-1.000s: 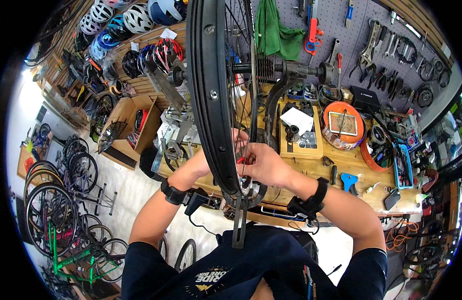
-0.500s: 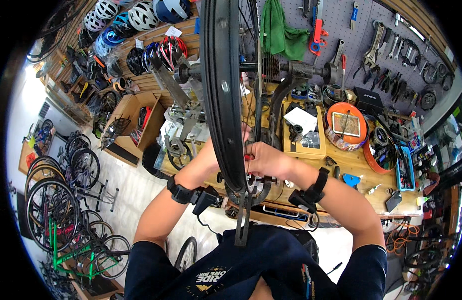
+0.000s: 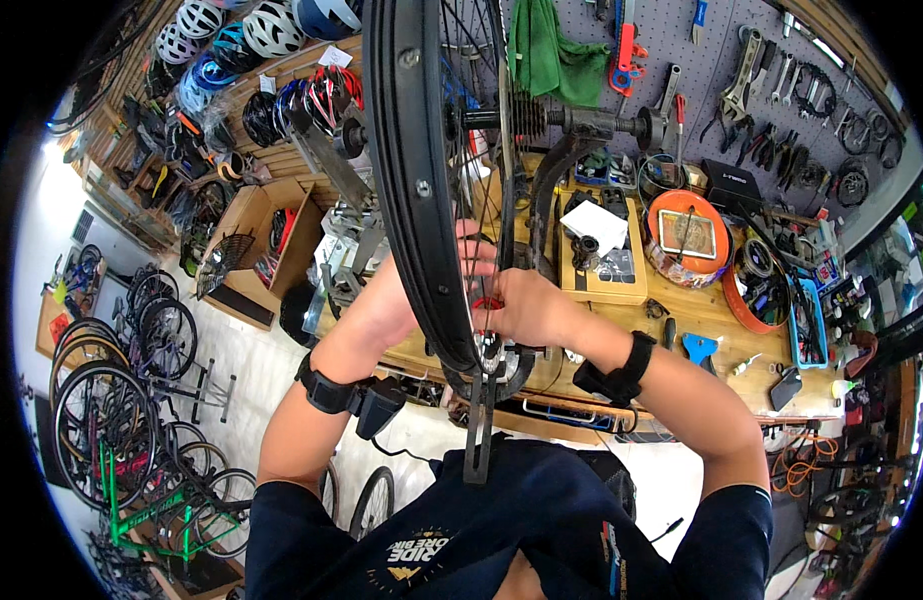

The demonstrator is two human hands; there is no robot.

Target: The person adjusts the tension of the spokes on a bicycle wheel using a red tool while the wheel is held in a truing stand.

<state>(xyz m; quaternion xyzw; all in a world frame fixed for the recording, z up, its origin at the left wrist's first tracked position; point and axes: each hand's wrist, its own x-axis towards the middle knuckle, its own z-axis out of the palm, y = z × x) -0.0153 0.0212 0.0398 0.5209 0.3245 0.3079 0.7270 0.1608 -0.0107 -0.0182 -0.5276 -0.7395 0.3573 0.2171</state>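
A black-rimmed bicycle wheel (image 3: 399,190) stands upright in a truing stand (image 3: 571,150), its axle held between the stand's arms. My right hand (image 3: 531,308) is closed at the lower spokes, pinching a small red spoke wrench (image 3: 488,302) mostly covered by the fingers. My left hand (image 3: 389,300) reaches behind the rim from the left. Its fingers show through the spokes, stretched out and apart, while the rim hides part of the palm. A slotted metal bar (image 3: 478,430) of the stand points toward me below the rim.
The wooden workbench (image 3: 671,375) carries a cardboard box lid (image 3: 603,285) of parts, an orange round container (image 3: 689,238), a blue tray (image 3: 807,320) and a blue scraper-like tool (image 3: 699,347). Tools hang on the pegboard (image 3: 671,45). Bicycles (image 3: 111,440) and an open carton (image 3: 256,260) stand left.
My left hand has drawn back a little and its fingers have spread behind the spokes. My right hand stays near the red wrench. The whole view has shifted slightly.
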